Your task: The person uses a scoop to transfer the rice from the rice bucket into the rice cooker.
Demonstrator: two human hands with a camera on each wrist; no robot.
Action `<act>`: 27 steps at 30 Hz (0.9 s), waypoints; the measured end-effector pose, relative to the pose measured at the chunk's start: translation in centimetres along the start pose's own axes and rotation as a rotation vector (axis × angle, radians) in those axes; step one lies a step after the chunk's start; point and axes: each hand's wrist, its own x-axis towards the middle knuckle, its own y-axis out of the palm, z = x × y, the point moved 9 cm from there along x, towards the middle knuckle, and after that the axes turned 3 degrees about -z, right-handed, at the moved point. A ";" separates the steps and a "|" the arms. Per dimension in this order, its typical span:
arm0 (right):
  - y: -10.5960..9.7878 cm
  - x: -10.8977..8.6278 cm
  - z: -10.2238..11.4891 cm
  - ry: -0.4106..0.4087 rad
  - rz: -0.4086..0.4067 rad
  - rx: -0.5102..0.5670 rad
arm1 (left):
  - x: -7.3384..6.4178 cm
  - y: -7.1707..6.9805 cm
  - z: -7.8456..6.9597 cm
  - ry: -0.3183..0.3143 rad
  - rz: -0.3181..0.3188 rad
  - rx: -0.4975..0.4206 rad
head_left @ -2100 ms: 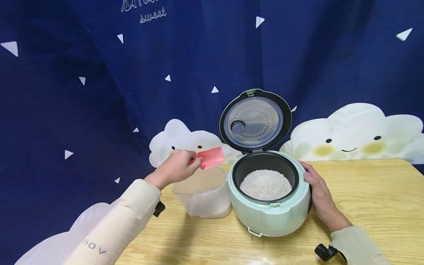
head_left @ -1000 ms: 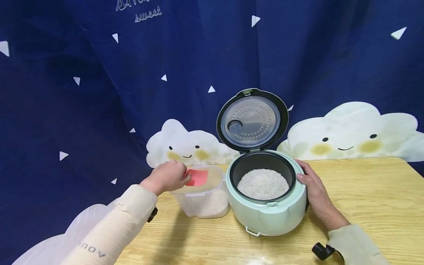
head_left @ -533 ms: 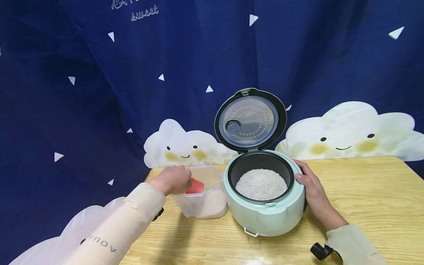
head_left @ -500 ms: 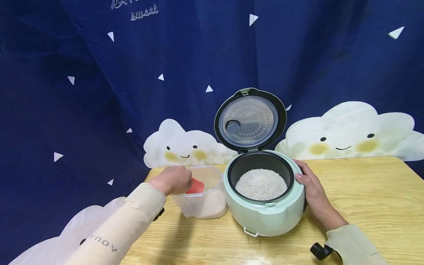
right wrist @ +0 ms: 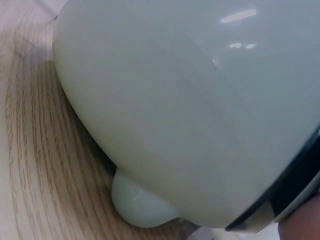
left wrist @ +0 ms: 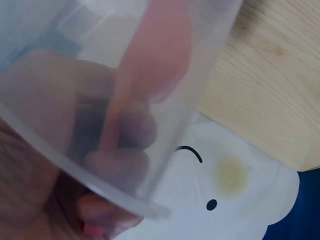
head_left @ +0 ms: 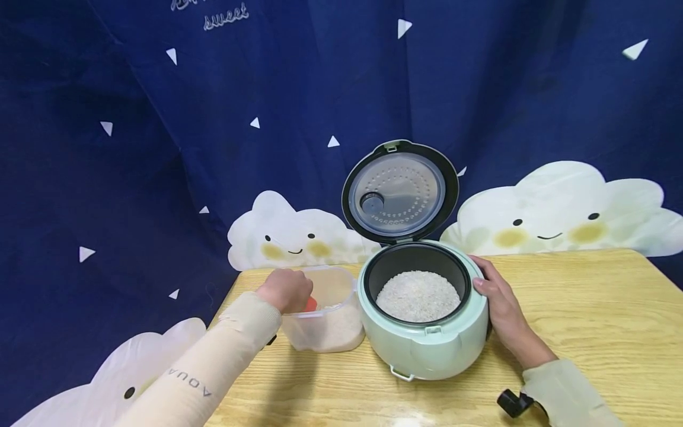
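My left hand grips the handle of a red scoop, lowered into a translucent plastic container that holds rice. Seen through the container wall in the left wrist view, the scoop has fingers curled round its handle. Right of the container stands a mint-green rice cooker, lid raised, with a mound of white rice in its dark inner pot. My right hand rests on the cooker's right side, thumb on the rim; its other fingers are partly hidden.
Container and cooker stand side by side on a wooden table. Just behind the table's far edge hangs a dark blue curtain with printed clouds. The raised lid leans back toward it.
My left hand has lowered the scoop from above the container down inside it, so less of the scoop shows. The right hand keeps its place on the cooker. The head view has shifted slightly.
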 end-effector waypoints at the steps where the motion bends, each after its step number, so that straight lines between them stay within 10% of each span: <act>1: 0.0 0.0 0.0 0.002 0.000 0.000 | 0.1 0.1 -0.2 -0.001 0.009 0.008; 27: -0.1 0.1 -0.2 -0.013 -0.002 0.015 | 1.1 2.0 -0.8 -0.122 0.160 0.017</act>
